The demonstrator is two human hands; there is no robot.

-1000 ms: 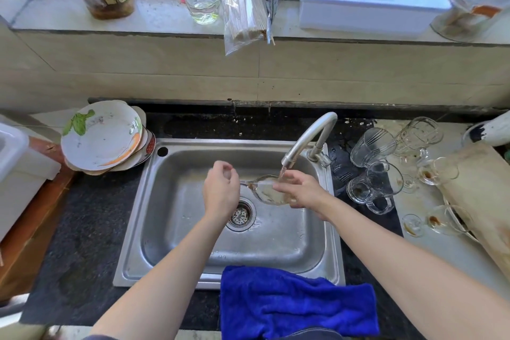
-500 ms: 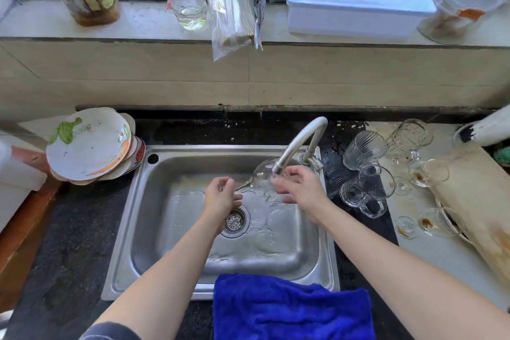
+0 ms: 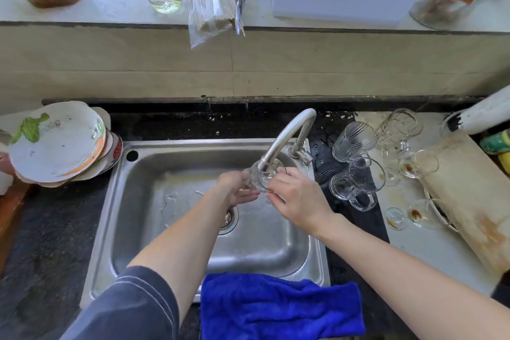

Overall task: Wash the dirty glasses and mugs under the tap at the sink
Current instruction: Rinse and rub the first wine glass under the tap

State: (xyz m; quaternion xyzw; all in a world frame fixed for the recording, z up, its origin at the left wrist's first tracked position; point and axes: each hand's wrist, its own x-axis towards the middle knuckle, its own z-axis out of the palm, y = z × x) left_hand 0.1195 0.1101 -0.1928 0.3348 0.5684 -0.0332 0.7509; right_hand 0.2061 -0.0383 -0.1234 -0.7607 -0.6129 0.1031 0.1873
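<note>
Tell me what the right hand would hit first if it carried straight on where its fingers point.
The clear drinking glass it holds. The right hand points up-left; past the glass, the curved steel tap spout probably comes next, though depth is unclear.

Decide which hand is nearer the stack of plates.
Left. The left hand is over the sink, to the right of the plates; the right hand is farther right, on the other side of the glass they hold.

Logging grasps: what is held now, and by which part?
A clear glass under the tap, in both hands: left hand holds its left side, right hand grips its right side near the rim.
</note>
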